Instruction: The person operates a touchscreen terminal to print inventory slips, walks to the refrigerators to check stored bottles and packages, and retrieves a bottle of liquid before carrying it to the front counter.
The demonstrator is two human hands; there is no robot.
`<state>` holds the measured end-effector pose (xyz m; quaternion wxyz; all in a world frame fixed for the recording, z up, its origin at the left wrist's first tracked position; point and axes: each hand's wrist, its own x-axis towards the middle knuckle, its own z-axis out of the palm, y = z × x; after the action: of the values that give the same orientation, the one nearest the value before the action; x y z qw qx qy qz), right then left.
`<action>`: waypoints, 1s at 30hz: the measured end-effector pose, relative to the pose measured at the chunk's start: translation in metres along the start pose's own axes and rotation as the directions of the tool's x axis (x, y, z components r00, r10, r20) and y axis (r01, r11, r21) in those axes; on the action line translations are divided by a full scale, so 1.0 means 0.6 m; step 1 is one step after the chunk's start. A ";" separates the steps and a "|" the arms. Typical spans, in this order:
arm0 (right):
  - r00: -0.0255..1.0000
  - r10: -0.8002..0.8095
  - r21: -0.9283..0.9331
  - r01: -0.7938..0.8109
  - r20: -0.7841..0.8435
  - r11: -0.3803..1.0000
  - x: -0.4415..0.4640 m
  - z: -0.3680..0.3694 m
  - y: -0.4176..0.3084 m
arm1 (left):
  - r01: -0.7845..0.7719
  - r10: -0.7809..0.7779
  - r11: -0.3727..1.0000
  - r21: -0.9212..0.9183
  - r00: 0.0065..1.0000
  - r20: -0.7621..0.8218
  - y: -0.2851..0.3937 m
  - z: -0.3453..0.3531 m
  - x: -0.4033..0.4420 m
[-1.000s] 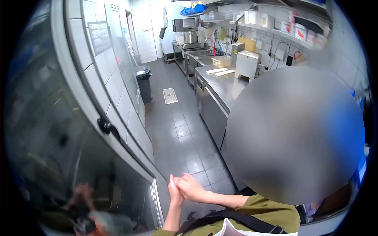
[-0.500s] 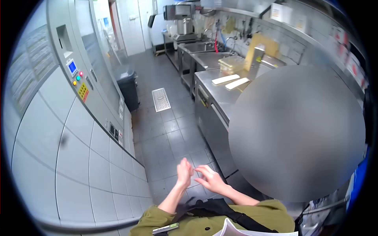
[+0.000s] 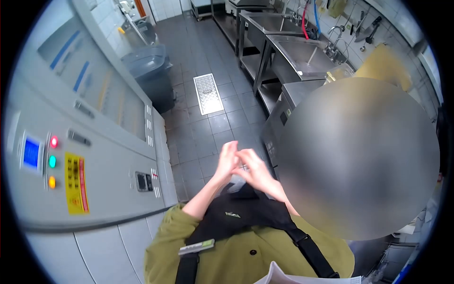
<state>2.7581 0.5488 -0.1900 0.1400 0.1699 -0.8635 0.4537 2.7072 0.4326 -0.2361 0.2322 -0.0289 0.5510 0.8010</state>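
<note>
My left hand (image 3: 228,162) is raised in front of my chest over the tiled floor, its fingers bent and touching my other hand. My right hand (image 3: 255,169) meets it from the right, with a small gap showing between the two palms. No object shows in either hand. Just below them are the black apron (image 3: 246,208) and my olive shirt (image 3: 208,260). Both hands are slightly blurred, so the exact finger positions are hard to read.
A grey cabinet (image 3: 109,161) with lit buttons stands at the left, a lidded bin (image 3: 149,75) beyond it. A metal drain cover (image 3: 208,93) lies in the floor. Steel sinks (image 3: 307,54) line the right side. A large blurred disc hides much of the right.
The view has moved forward and tilted down, bringing the cabinet, bin and sinks nearer. My hands, clasped at first, came apart at half a second ago and now touch again.
</note>
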 end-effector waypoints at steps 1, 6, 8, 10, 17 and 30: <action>0.999 0.037 -0.043 -0.039 -0.032 0.998 0.033 -0.013 0.029 | 0.020 -0.026 0.992 0.124 0.998 0.051 -0.002 0.002 0.059; 0.951 0.261 0.064 -0.254 -0.163 0.965 0.230 -0.025 0.189 | 0.147 -0.162 0.985 0.091 0.968 0.189 0.071 0.028 0.326; 0.979 0.167 0.028 -0.165 -0.116 0.986 0.335 -0.006 0.264 | 0.184 -0.183 0.983 -0.001 0.979 0.094 0.099 0.003 0.432; 0.970 0.243 0.119 -0.244 0.022 0.962 0.463 0.023 0.327 | 0.160 -0.160 0.986 -0.040 0.987 -0.013 0.135 -0.049 0.537; 0.839 -0.010 0.224 -0.133 0.544 0.965 0.879 0.196 0.459 | -0.053 0.084 0.989 0.135 0.969 -0.233 0.288 -0.325 0.770; 0.001 0.986 0.373 -0.926 -0.170 0.065 1.131 0.474 1.076 | 0.456 -0.451 0.840 -0.295 0.282 -0.847 0.179 -0.945 0.775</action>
<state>1.8489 0.5422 -0.5526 -0.0546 -0.5448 -0.6606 0.5136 2.1309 0.0521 -0.5051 0.1216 -0.6017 0.5574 0.5590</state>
